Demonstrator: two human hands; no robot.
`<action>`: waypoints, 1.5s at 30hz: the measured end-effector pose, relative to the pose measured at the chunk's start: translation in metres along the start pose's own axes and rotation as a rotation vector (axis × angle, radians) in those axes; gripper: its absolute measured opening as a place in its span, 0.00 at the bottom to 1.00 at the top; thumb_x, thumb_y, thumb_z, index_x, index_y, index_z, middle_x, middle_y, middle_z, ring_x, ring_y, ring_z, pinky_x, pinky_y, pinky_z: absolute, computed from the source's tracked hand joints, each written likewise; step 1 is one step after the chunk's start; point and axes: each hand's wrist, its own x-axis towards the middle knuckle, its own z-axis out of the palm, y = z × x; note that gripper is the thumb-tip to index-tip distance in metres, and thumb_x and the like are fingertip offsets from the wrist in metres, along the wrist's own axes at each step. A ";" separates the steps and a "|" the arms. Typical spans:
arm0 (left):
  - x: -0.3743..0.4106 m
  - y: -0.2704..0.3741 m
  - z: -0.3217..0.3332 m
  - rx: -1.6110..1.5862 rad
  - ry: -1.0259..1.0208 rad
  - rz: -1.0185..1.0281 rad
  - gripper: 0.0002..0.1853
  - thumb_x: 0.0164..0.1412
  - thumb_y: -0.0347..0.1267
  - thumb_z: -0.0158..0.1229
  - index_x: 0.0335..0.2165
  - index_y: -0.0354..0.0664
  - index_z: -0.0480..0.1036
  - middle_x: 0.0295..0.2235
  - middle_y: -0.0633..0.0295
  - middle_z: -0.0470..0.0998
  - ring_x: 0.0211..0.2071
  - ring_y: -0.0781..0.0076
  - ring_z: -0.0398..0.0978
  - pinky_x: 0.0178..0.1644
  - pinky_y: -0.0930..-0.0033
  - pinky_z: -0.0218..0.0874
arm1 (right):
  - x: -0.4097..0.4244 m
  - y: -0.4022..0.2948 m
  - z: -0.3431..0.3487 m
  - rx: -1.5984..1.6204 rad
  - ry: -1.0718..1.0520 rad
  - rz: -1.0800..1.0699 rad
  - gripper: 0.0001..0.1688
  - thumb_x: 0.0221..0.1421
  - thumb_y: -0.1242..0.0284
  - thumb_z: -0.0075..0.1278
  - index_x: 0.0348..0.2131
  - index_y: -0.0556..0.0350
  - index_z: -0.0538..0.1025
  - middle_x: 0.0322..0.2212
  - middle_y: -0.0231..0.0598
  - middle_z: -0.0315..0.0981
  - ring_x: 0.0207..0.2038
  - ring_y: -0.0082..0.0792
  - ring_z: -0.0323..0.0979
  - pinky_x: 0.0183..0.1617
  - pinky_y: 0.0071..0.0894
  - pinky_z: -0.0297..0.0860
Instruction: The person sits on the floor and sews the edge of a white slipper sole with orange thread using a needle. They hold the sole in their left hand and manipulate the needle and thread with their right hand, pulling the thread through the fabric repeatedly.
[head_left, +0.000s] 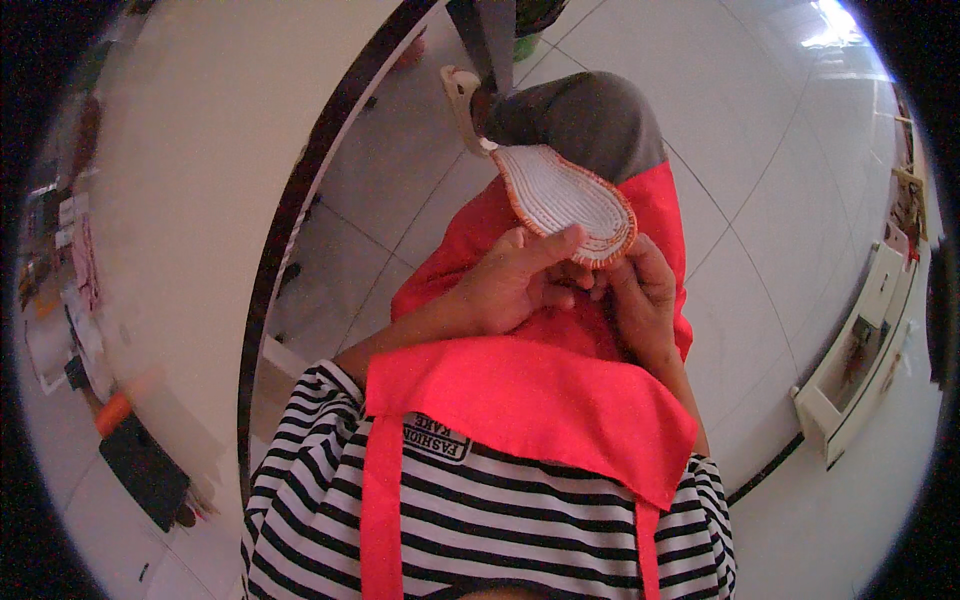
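A white shoe-sole-shaped piece with quilted-looking curved rows (559, 187) and orange stitching round its rim is held over my lap, its narrow end pointing away and to the left. My left hand (517, 281) grips the near, wide end, thumb on the upper face and fingers underneath. At the near right edge of that end, my right hand (649, 289) pinches the rim between thumb and forefinger. Some fingertips of both hands are hidden under the sole or in shadow. A red apron (525, 390) covers my chest and lap, directly below the hands.
A pale tabletop (202, 187) with a dark edge runs along my left. My bent knee (600, 112) and a beige slipper (463, 97) are ahead, near a grey post (495, 45). A white piece of furniture (855, 360) stands far right on the tiled floor (750, 187).
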 end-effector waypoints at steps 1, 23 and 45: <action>0.000 0.000 0.000 0.035 0.008 0.036 0.12 0.51 0.37 0.52 0.28 0.38 0.68 0.23 0.63 0.72 0.24 0.78 0.70 0.24 0.82 0.62 | 0.001 -0.003 0.000 -0.052 -0.015 0.012 0.07 0.54 0.78 0.36 0.35 0.57 0.65 0.25 0.30 0.66 0.23 0.16 0.61 0.26 0.14 0.60; 0.001 0.002 0.004 0.491 0.207 0.402 0.05 0.47 0.25 0.52 0.26 0.34 0.70 0.23 0.66 0.72 0.23 0.83 0.68 0.27 0.81 0.61 | 0.013 -0.006 0.003 -0.554 0.131 -0.135 0.07 0.43 0.82 0.47 0.28 0.59 0.68 0.25 0.38 0.67 0.29 0.31 0.67 0.32 0.24 0.63; 0.006 -0.013 -0.010 0.622 0.345 0.493 0.03 0.46 0.25 0.53 0.23 0.35 0.71 0.20 0.65 0.72 0.21 0.83 0.68 0.25 0.80 0.61 | -0.001 -0.075 -0.007 0.195 0.594 -0.541 0.04 0.50 0.77 0.40 0.29 0.61 0.64 0.26 0.43 0.66 0.17 0.28 0.62 0.18 0.21 0.60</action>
